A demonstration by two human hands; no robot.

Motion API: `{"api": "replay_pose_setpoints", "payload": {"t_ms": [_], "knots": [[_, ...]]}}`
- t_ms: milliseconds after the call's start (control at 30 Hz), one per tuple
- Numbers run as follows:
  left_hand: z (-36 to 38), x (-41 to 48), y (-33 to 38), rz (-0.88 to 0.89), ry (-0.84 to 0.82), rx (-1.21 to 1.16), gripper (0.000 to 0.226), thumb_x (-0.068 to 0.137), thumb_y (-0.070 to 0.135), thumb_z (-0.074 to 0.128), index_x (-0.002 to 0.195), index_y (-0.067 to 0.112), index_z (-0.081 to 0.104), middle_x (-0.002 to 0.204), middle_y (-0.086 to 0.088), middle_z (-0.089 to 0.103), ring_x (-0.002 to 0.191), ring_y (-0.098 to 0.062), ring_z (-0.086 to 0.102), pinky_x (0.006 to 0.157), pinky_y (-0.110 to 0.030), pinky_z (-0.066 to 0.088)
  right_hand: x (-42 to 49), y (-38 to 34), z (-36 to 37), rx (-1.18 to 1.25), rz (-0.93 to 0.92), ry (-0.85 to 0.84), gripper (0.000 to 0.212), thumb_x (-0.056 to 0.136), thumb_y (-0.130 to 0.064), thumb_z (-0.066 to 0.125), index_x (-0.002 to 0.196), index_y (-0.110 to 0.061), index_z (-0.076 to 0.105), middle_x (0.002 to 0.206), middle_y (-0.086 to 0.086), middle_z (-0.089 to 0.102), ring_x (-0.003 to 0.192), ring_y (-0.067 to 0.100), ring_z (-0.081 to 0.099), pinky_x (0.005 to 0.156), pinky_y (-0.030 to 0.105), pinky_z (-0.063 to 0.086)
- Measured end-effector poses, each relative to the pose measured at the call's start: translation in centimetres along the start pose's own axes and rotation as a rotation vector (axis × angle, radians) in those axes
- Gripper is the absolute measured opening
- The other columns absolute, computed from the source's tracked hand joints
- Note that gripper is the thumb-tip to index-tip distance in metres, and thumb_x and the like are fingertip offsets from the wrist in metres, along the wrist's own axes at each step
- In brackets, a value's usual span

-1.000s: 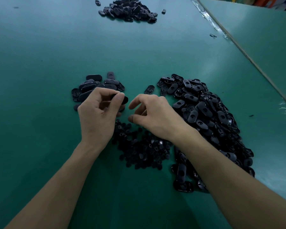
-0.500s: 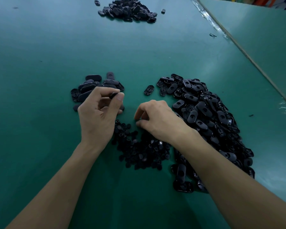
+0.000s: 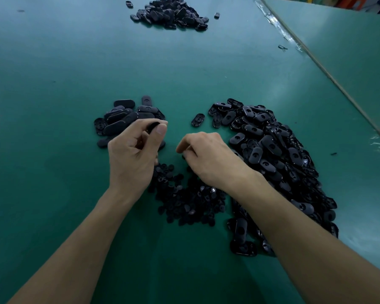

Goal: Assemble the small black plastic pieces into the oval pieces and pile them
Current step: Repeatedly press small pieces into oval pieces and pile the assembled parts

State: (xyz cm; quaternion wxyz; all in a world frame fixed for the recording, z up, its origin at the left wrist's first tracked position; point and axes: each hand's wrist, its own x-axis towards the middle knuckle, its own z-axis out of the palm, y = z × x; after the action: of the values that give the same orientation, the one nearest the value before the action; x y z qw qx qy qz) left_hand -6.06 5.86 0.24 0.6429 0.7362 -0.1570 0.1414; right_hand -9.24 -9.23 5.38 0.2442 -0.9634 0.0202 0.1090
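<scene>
Over the green worktop (image 3: pixel 53 84) the left hand (image 3: pixel 134 156) pinches an oval piece (image 3: pixel 152 126) in thumb and forefinger, beside the small pile (image 3: pixel 123 119); the right hand (image 3: pixel 208 159) curls its fingers (image 3: pixel 185 142) over the small black pieces (image 3: pixel 184 200). Whether they hold one, I cannot tell

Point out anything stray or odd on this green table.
One black oval plastic piece lies alone between the small stacked pile and the big loose heap. A black scrap sits apart from every pile, near the crinkled clear tape, far right.
</scene>
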Motion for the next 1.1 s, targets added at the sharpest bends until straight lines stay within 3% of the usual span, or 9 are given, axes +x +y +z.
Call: {"api": "replay_pose_setpoints", "payload": {"t_ms": [167, 300, 367, 467, 600, 700, 867, 1000, 1100], "knots": [[0.20, -0.13, 0.35, -0.050, -0.031, -0.068, 0.016, 0.099, 0.019, 0.063, 0.105, 0.033, 0.070, 0.071, 0.003, 0.071, 0.061, -0.011, 0.070, 0.058, -0.023, 0.055, -0.17, -0.47, -0.74, 0.014, -0.010, -0.005, 0.033, 0.106, -0.012, 0.041, 0.127, -0.011, 0.067, 0.129, 0.009, 0.065, 0.119, 0.022, 0.059, 0.100, 0.030, 0.048], [0.24, -0.09, 0.26, -0.066, -0.058, -0.061, 0.022, 0.097, 0.016, 0.065, 0.109, 0.034, 0.070, 0.077, 0.010, 0.073, 0.065, -0.010, 0.071, 0.061, -0.021, 0.055, -0.14, -0.55, -0.90, 0.051, -0.028, -0.004, 0.028, 0.107, -0.016, 0.043, 0.118, -0.013, 0.069, 0.121, 0.007, 0.066, 0.106, 0.017, 0.060, 0.079, 0.018, 0.042], [0.21, -0.13, 0.23, -0.073, -0.064, -0.064, 0.022, 0.097, 0.016, 0.066, 0.109, 0.033, 0.070, 0.075, 0.013, 0.073, 0.064, -0.009, 0.071, 0.061, -0.021, 0.055, -0.13, -0.45, -0.67, 0.080, -0.020, -0.012, 0.021, 0.107, -0.021, 0.045, 0.113, -0.015, 0.065, 0.113, 0.007, 0.064, 0.095, 0.017, 0.057, 0.072, 0.022, 0.040], [0.10, -0.13, 0.14, -0.087, -0.065, -0.063, 0.022, 0.097, 0.018, 0.066, 0.109, 0.036, 0.071, 0.067, 0.012, 0.070, 0.057, -0.009, 0.066, 0.057, -0.024, 0.055, -0.12, -0.39, -0.38, 0.120, -0.024, -0.005, 0.016, 0.105, -0.025, 0.050, 0.109, -0.015, 0.061, 0.107, 0.006, 0.063, 0.094, 0.019, 0.059, 0.074, 0.028, 0.045], [0.23, -0.03, 0.08, -0.099, -0.058, -0.053, 0.024, 0.097, 0.013, 0.065, 0.111, 0.031, 0.071, 0.063, 0.009, 0.067, 0.054, -0.006, 0.061, 0.056, -0.021, 0.052, -0.04, -0.61, -0.59, 0.206, -0.086, 0.103, 0.012, 0.098, -0.017, 0.062, 0.106, -0.017, 0.072, 0.098, -0.002, 0.071, 0.089, 0.009, 0.064, 0.078, 0.016, 0.049], [0.18, 0.02, 0.27, -0.104, -0.059, -0.048, 0.022, 0.095, 0.007, 0.066, 0.112, 0.021, 0.071, 0.078, 0.009, 0.072, 0.064, -0.002, 0.066, 0.062, -0.017, 0.054, 0.00, -0.69, -0.75, 0.252, -0.130, 0.195, 0.011, 0.094, -0.012, 0.067, 0.102, -0.016, 0.075, 0.083, -0.011, 0.069, 0.076, -0.005, 0.063, 0.074, 0.006, 0.048], [0.09, -0.13, 0.58, -0.131, -0.074, -0.103, 0.020, 0.095, 0.020, 0.063, 0.113, 0.016, 0.070, 0.088, -0.002, 0.073, 0.071, -0.011, 0.069, 0.061, -0.023, 0.058, 0.09, -0.54, -0.72, 0.272, -0.166, 0.278, 0.009, 0.093, -0.013, 0.069, 0.098, -0.017, 0.075, 0.084, -0.009, 0.072, 0.077, -0.004, 0.064, 0.076, 0.008, 0.049], [0.30, -0.06, 0.41, -0.161, -0.095, -0.133, 0.020, 0.098, 0.005, 0.061, 0.115, 0.014, 0.068, 0.087, -0.004, 0.072, 0.069, -0.014, 0.069, 0.061, -0.028, 0.060, -0.03, -0.63, -0.65, 0.288, -0.201, 0.317, 0.008, 0.092, -0.012, 0.070, 0.095, -0.017, 0.076, 0.082, -0.012, 0.071, 0.078, -0.003, 0.064, 0.078, 0.011, 0.049], [0.23, -0.01, 0.23, -0.170, -0.137, -0.181, 0.031, 0.096, 0.005, 0.065, 0.123, 0.018, 0.057, 0.079, -0.005, 0.069, 0.067, -0.017, 0.070, 0.062, -0.029, 0.060, 0.10, -0.61, -0.72, 0.292, -0.197, 0.362, 0.008, 0.091, -0.011, 0.071, 0.094, -0.016, 0.077, 0.080, -0.013, 0.069, 0.076, -0.003, 0.063, 0.077, 0.008, 0.048]]}}
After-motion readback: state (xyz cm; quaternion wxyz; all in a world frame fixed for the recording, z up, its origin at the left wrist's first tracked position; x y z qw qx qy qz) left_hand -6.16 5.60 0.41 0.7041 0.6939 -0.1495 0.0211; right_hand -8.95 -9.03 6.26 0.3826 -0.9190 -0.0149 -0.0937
